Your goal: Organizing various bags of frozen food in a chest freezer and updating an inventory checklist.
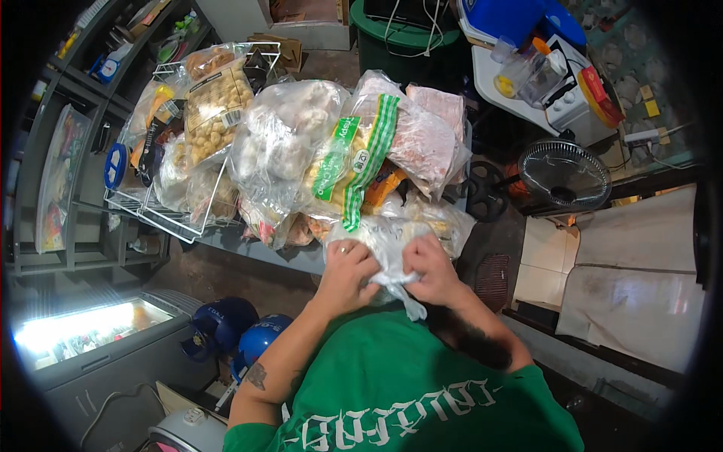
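Both hands (388, 267) grip clear bag (384, 241) at table edge (256, 252).

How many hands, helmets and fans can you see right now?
Hands gripping the clear plastic bag: 2, left hand and right hand
Blue helmets: 2, one and another
Black fan: 1
Total: 5

Under your hands, the bag (384, 245) is thin, clear, crinkled plastic (glossy where light hits). At the bench's left edge, the rack (162, 215) is white coated wire.
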A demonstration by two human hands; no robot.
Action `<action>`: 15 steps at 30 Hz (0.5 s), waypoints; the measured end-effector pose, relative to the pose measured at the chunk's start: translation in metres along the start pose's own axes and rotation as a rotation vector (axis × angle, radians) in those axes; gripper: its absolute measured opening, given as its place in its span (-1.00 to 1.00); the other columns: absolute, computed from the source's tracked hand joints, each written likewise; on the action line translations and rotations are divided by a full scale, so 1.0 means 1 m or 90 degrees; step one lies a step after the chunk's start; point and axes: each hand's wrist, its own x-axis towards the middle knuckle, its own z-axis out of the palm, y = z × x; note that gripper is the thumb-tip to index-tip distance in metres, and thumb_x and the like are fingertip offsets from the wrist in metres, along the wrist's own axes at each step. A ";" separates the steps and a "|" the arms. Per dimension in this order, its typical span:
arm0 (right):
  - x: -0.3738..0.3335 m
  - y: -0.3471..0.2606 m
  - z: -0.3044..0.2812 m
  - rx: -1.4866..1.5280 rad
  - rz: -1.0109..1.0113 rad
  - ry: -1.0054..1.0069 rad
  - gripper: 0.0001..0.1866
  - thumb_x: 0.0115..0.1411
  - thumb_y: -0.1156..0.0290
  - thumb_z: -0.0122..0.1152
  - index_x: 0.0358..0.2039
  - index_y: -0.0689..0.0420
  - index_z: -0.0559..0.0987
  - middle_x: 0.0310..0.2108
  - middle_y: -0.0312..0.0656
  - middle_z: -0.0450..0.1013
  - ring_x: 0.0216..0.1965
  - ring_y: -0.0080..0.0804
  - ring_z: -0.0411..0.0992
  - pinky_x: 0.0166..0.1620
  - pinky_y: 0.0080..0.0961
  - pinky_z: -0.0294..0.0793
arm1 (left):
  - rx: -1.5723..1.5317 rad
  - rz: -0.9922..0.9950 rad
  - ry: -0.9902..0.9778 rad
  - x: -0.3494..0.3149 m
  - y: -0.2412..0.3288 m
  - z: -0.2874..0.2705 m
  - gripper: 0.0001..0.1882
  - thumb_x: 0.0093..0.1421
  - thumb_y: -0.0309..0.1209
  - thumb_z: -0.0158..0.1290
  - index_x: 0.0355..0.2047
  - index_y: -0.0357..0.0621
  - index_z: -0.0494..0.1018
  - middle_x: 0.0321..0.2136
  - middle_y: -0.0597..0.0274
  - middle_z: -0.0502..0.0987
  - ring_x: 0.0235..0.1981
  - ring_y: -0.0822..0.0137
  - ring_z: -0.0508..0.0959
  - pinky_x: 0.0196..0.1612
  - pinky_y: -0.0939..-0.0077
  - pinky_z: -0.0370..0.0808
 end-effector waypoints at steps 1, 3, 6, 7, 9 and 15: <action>-0.007 0.001 -0.003 0.001 0.001 0.001 -0.79 -0.23 0.52 0.29 -0.57 0.08 0.41 -0.38 -0.26 0.36 -0.27 -0.18 0.31 -0.17 -0.34 0.30 | 0.000 0.000 -0.002 -0.007 0.000 0.001 -0.63 -0.19 -0.43 0.27 -0.29 -0.09 0.49 -0.31 0.20 0.42 -0.12 0.06 0.42 0.01 0.14 0.28; -0.020 0.003 -0.007 -0.081 -0.081 -0.076 -0.76 -0.27 0.49 0.30 -0.52 0.07 0.46 -0.41 -0.23 0.33 -0.33 -0.16 0.31 -0.23 -0.33 0.34 | -0.023 -0.001 0.026 -0.026 -0.002 0.004 -0.64 -0.32 -0.47 0.23 -0.41 -0.10 0.45 -0.38 0.19 0.39 -0.20 0.08 0.42 -0.04 0.18 0.28; -0.030 0.000 0.000 -0.062 -0.080 -0.054 -0.75 -0.28 0.51 0.30 -0.51 0.07 0.46 -0.43 -0.23 0.33 -0.35 -0.17 0.33 -0.25 -0.29 0.36 | -0.081 -0.069 0.038 -0.040 -0.002 0.007 -0.56 -0.32 -0.52 0.24 -0.31 -0.09 0.46 -0.42 0.21 0.41 -0.27 0.09 0.42 -0.06 0.19 0.28; -0.033 -0.001 0.002 -0.044 -0.065 -0.051 -0.75 -0.28 0.52 0.30 -0.50 0.07 0.46 -0.43 -0.23 0.33 -0.35 -0.17 0.33 -0.25 -0.30 0.36 | -0.124 -0.147 0.044 -0.043 -0.003 0.007 -0.52 -0.32 -0.55 0.25 -0.27 -0.09 0.47 -0.42 0.22 0.42 -0.27 0.10 0.43 -0.05 0.20 0.28; -0.040 -0.002 0.009 -0.031 -0.041 -0.034 -0.75 -0.27 0.53 0.29 -0.50 0.08 0.46 -0.42 -0.23 0.33 -0.34 -0.17 0.33 -0.25 -0.30 0.36 | -0.109 -0.142 0.027 -0.045 -0.004 0.007 -0.49 -0.30 -0.54 0.24 -0.22 -0.11 0.47 -0.45 0.22 0.43 -0.31 0.10 0.43 -0.06 0.22 0.28; -0.042 -0.005 0.028 0.010 0.023 0.049 -0.77 -0.23 0.58 0.28 -0.54 0.08 0.42 -0.50 -0.22 0.30 -0.40 -0.16 0.31 -0.31 -0.30 0.31 | -0.048 -0.049 0.008 -0.043 -0.008 0.014 -0.59 -0.27 -0.52 0.19 -0.29 -0.08 0.48 -0.48 0.18 0.42 -0.37 0.05 0.42 -0.13 0.18 0.29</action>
